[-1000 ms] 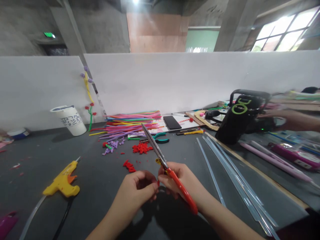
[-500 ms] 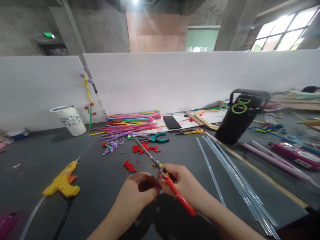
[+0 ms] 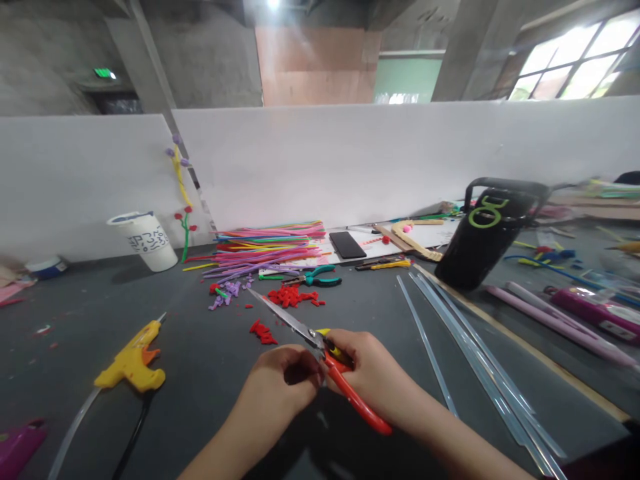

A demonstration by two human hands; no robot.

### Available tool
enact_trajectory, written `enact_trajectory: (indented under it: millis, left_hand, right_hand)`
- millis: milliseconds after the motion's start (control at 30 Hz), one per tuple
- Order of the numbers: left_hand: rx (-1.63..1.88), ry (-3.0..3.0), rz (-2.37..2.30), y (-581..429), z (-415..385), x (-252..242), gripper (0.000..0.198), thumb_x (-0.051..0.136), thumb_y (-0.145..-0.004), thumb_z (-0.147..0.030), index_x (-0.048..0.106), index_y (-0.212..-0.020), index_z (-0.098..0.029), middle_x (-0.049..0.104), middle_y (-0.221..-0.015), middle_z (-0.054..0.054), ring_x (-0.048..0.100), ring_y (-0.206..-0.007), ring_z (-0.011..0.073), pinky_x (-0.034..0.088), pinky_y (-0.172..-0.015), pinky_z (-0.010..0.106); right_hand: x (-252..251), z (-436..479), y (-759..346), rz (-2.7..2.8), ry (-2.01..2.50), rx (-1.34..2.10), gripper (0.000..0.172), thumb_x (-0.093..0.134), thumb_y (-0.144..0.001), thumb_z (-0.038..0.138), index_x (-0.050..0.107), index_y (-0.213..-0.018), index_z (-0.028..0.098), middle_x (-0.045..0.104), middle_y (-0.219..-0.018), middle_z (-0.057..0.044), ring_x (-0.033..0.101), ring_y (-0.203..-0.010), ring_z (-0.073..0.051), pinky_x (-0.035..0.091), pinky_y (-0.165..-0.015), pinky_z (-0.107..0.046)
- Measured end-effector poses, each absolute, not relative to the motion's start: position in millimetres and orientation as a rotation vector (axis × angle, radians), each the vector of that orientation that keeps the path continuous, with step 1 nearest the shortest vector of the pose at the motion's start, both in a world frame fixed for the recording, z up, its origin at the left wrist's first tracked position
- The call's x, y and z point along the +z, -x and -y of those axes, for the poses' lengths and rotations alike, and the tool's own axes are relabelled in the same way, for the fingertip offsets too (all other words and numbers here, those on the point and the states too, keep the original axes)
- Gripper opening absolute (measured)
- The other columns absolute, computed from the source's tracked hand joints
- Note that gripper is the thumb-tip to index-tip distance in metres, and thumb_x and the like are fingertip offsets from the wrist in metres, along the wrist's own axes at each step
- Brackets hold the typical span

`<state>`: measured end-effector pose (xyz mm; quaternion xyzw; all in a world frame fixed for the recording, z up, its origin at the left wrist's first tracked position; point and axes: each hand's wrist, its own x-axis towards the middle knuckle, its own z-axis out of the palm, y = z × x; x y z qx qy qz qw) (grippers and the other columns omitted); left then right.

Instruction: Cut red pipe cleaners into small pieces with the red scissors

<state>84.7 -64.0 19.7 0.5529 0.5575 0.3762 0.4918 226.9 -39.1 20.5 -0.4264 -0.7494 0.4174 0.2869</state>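
Note:
Scissors with red handles (image 3: 356,401) rest in my right hand (image 3: 369,363), their long metal blades pointing up and to the left. A yellow-and-dark piece (image 3: 340,348) shows between that hand's fingers and the scissors; its kind is unclear. My left hand (image 3: 280,383) is closed in a pinch, its fingertips meeting those of my right hand near the scissors' pivot. What the pinch holds is hidden. Just beyond the hands lie a small pile of red snippets (image 3: 262,332) and a larger red pile (image 3: 293,296). Purple snippets (image 3: 227,292) lie to their left.
A yellow glue gun (image 3: 133,360) lies at left, near a white cup (image 3: 147,247). Bundled pipe cleaners (image 3: 267,250), teal-handled pliers (image 3: 320,277) and a phone (image 3: 347,245) are at the back. Clear glue sticks (image 3: 465,340) and a black bottle (image 3: 477,240) occupy the right.
The scissors have turned, so the blades' flat side shows broader and their tips sit lower and further left. Both hands stay together in nearly the same place.

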Motion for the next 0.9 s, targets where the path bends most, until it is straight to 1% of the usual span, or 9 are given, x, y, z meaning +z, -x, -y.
enact_trajectory:
  millis: [67, 167, 267, 367, 467, 533, 700, 900]
  left_hand:
    - [0.945, -1.28, -1.327, -83.3, 63.2, 22.5, 0.005, 0.059, -0.056, -0.009, 0.062, -0.056, -0.013, 0.058, -0.054, 0.001, 0.053, -0.053, 0.0143, 0.039, -0.052, 0.023]
    - [1.06, -1.154, -1.277, -77.1, 61.6, 26.2, 0.002, 0.061, -0.059, -0.013, 0.061, -0.057, -0.014, 0.056, -0.049, -0.001, 0.048, -0.046, 0.0107, 0.038, -0.048, 0.021]
    - [1.209, -1.066, -1.19, -69.0, 59.5, 27.6, 0.005, 0.063, -0.063, -0.017, 0.06, -0.06, -0.014, 0.058, -0.051, -0.001, 0.05, -0.048, 0.0102, 0.039, -0.051, 0.02]
    - [1.307, -0.981, -1.115, -63.3, 57.5, 26.3, 0.005, 0.064, -0.064, -0.018, 0.061, -0.062, -0.014, 0.061, -0.058, 0.001, 0.052, -0.052, 0.0104, 0.04, -0.052, 0.02]
    - [1.378, -0.959, -1.089, -61.4, 57.3, 24.5, 0.003, 0.063, -0.065, -0.017, 0.062, -0.063, -0.014, 0.061, -0.057, 0.0, 0.051, -0.053, 0.0097, 0.041, -0.052, 0.019]
    - [1.397, -0.974, -1.067, -61.4, 58.4, 23.7, 0.003, 0.062, -0.065, -0.014, 0.063, -0.063, -0.014, 0.06, -0.058, 0.0, 0.05, -0.053, 0.0091, 0.04, -0.053, 0.019]
    - [1.385, -0.991, -1.048, -62.2, 61.4, 23.5, 0.006, 0.059, -0.065, -0.01, 0.063, -0.065, -0.015, 0.061, -0.064, 0.0, 0.05, -0.055, 0.0089, 0.041, -0.055, 0.019]
    - [1.364, -1.023, -1.068, -62.5, 61.5, 22.5, 0.011, 0.058, -0.065, -0.008, 0.064, -0.067, -0.017, 0.061, -0.063, -0.002, 0.05, -0.056, 0.0087, 0.04, -0.055, 0.018]
  right_hand:
    - [20.4, 39.4, -227.2, 1.961, 1.139, 1.116, 0.007, 0.052, -0.066, 0.018, 0.046, -0.062, 0.016, 0.036, -0.056, 0.007, 0.03, -0.052, -0.007, 0.024, -0.045, -0.017]
    - [21.7, 41.1, -230.6, 1.925, 1.209, 1.03, 0.014, 0.052, -0.071, 0.029, 0.048, -0.068, 0.016, 0.036, -0.055, 0.007, 0.031, -0.051, -0.008, 0.025, -0.045, -0.018]
    - [23.3, 44.2, -235.1, 2.007, 1.293, 0.913, 0.019, 0.05, -0.074, 0.037, 0.048, -0.076, 0.018, 0.042, -0.055, 0.006, 0.035, -0.049, -0.009, 0.025, -0.045, -0.019]
    - [21.2, 47.8, -237.2, 2.148, 1.368, 0.73, 0.02, 0.051, -0.073, 0.039, 0.046, -0.072, 0.02, 0.049, -0.057, 0.005, 0.039, -0.049, -0.01, 0.025, -0.047, -0.02]
    - [14.3, 50.7, -237.4, 2.252, 1.431, 0.487, 0.026, 0.055, -0.069, 0.045, 0.046, -0.07, 0.021, 0.053, -0.06, 0.002, 0.044, -0.052, -0.012, 0.024, -0.048, -0.021]
    - [8.9, 52.4, -238.0, 2.304, 1.438, 0.408, 0.03, 0.055, -0.068, 0.049, 0.048, -0.072, 0.02, 0.056, -0.062, 0.001, 0.047, -0.053, -0.014, 0.024, -0.049, -0.022]
    - [0.2, 56.9, -242.1, 2.373, 1.43, 0.335, 0.034, 0.052, -0.07, 0.052, 0.05, -0.074, 0.019, 0.058, -0.063, -0.002, 0.051, -0.052, -0.016, 0.025, -0.048, -0.023]
    - [-2.9, 59.1, -245.4, 2.373, 1.362, 0.211, 0.037, 0.045, -0.074, 0.056, 0.049, -0.074, 0.019, 0.059, -0.063, -0.003, 0.053, -0.052, -0.017, 0.026, -0.048, -0.024]
